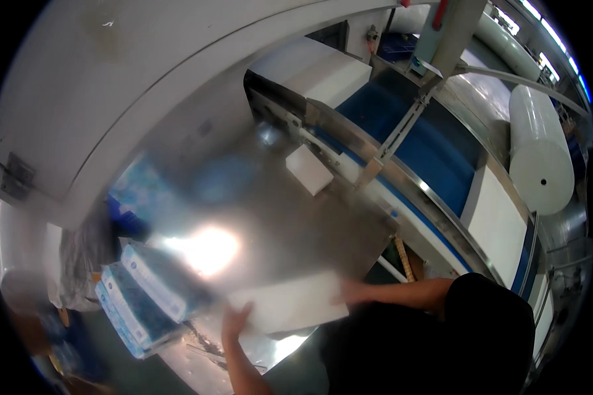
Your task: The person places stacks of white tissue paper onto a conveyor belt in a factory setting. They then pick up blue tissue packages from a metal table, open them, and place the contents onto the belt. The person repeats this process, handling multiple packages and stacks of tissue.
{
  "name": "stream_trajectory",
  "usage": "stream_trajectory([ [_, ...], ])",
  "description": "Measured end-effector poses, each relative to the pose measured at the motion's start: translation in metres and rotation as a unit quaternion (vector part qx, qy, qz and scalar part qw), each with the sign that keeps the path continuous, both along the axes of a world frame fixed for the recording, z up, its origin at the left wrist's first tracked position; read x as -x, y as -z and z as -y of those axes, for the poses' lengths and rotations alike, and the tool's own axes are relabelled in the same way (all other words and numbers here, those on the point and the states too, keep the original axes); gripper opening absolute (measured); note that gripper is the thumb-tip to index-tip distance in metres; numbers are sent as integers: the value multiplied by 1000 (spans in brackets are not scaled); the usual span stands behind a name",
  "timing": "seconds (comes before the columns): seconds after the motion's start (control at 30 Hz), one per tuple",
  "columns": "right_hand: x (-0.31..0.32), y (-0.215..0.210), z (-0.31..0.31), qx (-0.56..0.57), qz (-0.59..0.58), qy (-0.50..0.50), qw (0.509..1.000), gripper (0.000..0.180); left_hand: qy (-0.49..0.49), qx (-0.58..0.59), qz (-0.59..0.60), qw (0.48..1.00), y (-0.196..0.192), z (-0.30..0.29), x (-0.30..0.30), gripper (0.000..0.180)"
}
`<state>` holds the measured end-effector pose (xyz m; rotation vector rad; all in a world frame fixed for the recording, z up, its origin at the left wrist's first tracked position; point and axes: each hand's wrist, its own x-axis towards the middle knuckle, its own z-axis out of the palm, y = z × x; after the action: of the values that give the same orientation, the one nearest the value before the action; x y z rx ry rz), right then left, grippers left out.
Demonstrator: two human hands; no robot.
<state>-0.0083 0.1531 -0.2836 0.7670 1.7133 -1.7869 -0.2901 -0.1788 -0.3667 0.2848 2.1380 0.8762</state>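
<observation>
A long white block of stacked tissue (290, 304) lies on the near edge of a shiny steel table (296, 224). My left hand (236, 320) presses its left end and my right hand (350, 291) presses its right end, so I grip it between both palms. A smaller white tissue block (308, 169) sits farther back on the table, beside the conveyor. Blue-and-white wrapped tissue packs (145, 296) are stacked at the table's left edge, close to my left hand.
A blue conveyor belt (435, 155) with white tissue stacks (497, 227) runs along the right behind a steel rail (402, 178). A big white paper roll (540, 151) stands at far right. A curved white machine housing (112, 85) covers the upper left.
</observation>
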Motion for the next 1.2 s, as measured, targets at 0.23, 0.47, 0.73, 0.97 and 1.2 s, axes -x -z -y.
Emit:
stream_trajectory([
  [0.23,-5,30,-112,50,27,-311,949,48,23,53,46,997,-56,-71,-16,106],
  [0.47,148,14,-241,-465,-95,-114,873,36,2,30,26,999,-43,-73,-28,99],
  [0.73,235,34,-241,-692,28,-182,698,61,31,62,-35,997,-73,-94,-25,91],
  [0.97,232,47,-246,-647,2,-151,747,48,-9,4,-39,999,-56,-69,-38,97],
  [1.2,234,53,-257,-616,5,-145,775,38,0,36,-22,999,-60,-75,-35,99],
])
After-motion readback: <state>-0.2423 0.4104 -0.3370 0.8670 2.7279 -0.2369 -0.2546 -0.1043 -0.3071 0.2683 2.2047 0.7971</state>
